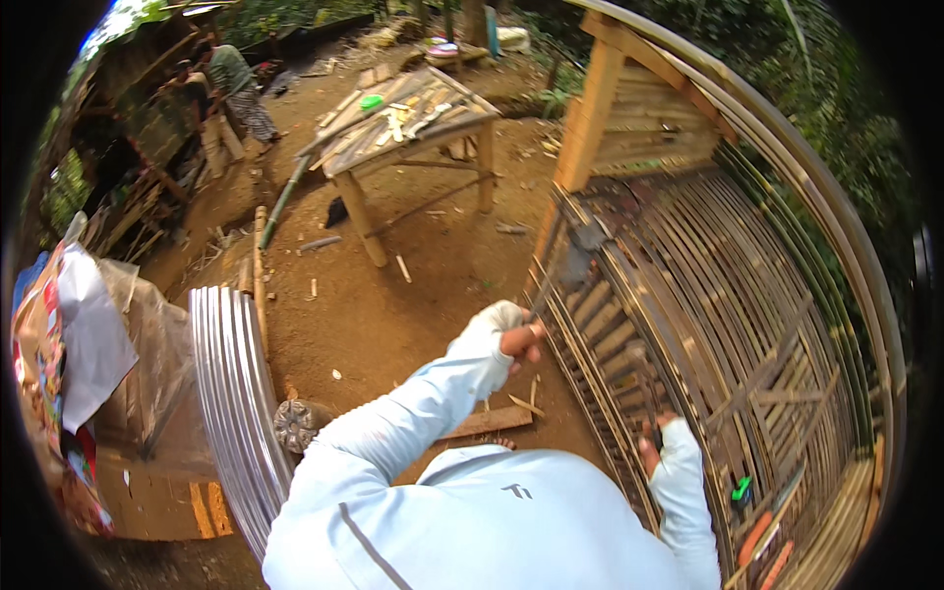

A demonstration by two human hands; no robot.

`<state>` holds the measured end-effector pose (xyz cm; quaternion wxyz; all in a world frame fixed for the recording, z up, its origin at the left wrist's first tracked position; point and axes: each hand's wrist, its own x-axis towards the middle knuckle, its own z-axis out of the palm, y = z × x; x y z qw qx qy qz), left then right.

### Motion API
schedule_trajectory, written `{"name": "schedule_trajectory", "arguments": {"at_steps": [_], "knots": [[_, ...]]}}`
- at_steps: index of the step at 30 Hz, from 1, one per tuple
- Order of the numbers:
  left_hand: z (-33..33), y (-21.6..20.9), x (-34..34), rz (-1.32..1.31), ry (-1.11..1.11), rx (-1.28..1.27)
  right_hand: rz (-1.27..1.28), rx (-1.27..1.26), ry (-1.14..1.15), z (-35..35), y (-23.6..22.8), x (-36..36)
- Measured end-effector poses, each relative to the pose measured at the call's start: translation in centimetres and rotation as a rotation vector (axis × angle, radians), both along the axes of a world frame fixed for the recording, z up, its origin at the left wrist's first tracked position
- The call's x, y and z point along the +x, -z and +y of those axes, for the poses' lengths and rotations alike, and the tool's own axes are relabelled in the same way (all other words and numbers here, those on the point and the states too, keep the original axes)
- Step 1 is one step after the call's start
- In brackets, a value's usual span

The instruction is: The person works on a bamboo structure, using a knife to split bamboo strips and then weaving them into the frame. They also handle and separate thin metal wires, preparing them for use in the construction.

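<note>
My left hand [523,341] is closed at the near-left edge of a slatted bamboo platform [728,324]. Its fingers are curled beside a thin dark strip, and what they grip is too small to make out. Over the platform's lower slats, my right hand [653,444] is closed around the handle of what looks like a hammer [639,356], its head pointing away from me. Gaps show between the short crosswise bamboo pieces [605,329] below the hammer. A grey lump [588,236] lies at the platform's far corner.
A wooden table [393,138] carrying bamboo strips and a green round object [371,101] stands ahead. Corrugated metal sheets [231,393] lean at left. On the platform at right lie a green tool [741,489] and orange-red objects [755,538]. Another person [236,84] is far left.
</note>
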<state>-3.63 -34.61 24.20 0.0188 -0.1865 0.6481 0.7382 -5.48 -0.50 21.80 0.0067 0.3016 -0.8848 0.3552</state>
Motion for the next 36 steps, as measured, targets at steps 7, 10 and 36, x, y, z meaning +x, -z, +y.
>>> {"name": "schedule_trajectory", "arguments": {"at_steps": [7,10,36], "knots": [[0.3,-3.5,0.6,0.024,0.278,-0.047,0.413,0.341,-0.195,-3.4,-8.4,-3.0],[1.2,-5.0,0.5,0.035,0.313,-0.098,0.484,0.456,-0.191,-3.4,-10.0,-3.1],[1.3,-5.1,-0.4,0.017,0.433,0.045,0.627,0.519,-0.234,-0.2,-10.6,-3.5]]}}
